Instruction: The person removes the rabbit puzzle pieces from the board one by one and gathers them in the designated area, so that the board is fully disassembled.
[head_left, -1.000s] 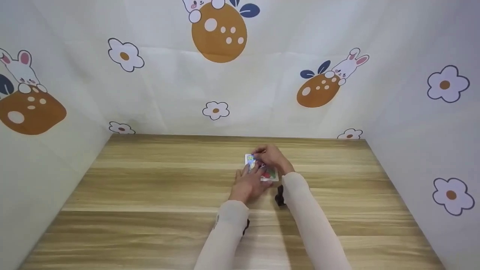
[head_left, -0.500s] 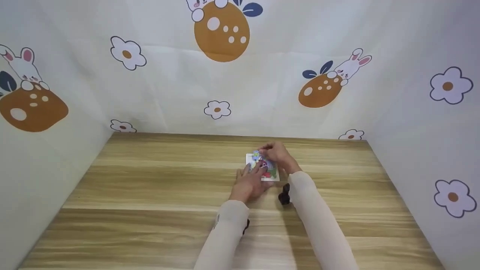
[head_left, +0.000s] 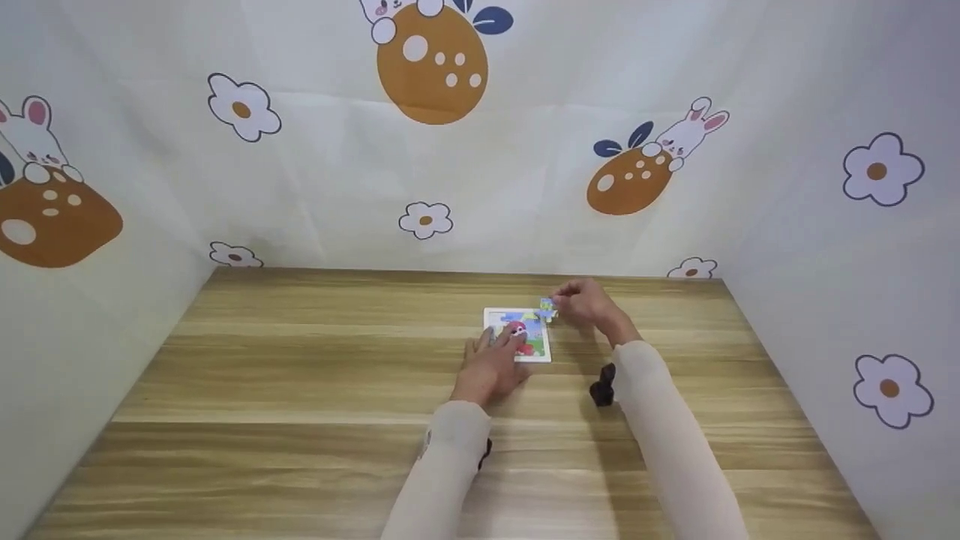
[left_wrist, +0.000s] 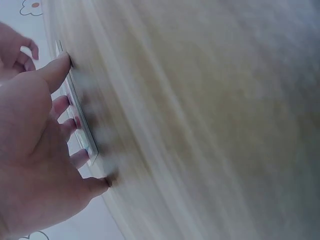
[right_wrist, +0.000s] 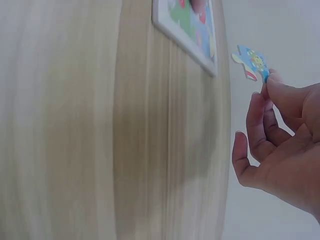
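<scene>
A small jigsaw puzzle in a white tray [head_left: 538, 358] lies on the table, with a colourful cartoon picture and an uncovered patch at its upper left. Across its lower left part rest the spread fingers of my left hand [head_left: 491, 367], hiding some of the picture. In the left wrist view the thumb of that left hand [left_wrist: 37, 135] touches the tray's near edge [left_wrist: 82, 115]. My right hand [head_left: 591, 306] pinches a blue jigsaw piece [head_left: 547, 309] between thumb and finger, at the tray's upper right corner. The right wrist view shows this piece [right_wrist: 254, 61] raised off the table.
The wood-grain table [head_left: 300, 375] stretches around the tray on every side. A pale cloth [head_left: 330, 172] printed with rabbits and flowers hangs behind and along both sides. A black wrist strap part [head_left: 602, 386] sits by the right sleeve.
My right hand has lifted the jigsaw piece out of the tray's upper left and carried it rightward past the corner. My left hand stays on the puzzle.
</scene>
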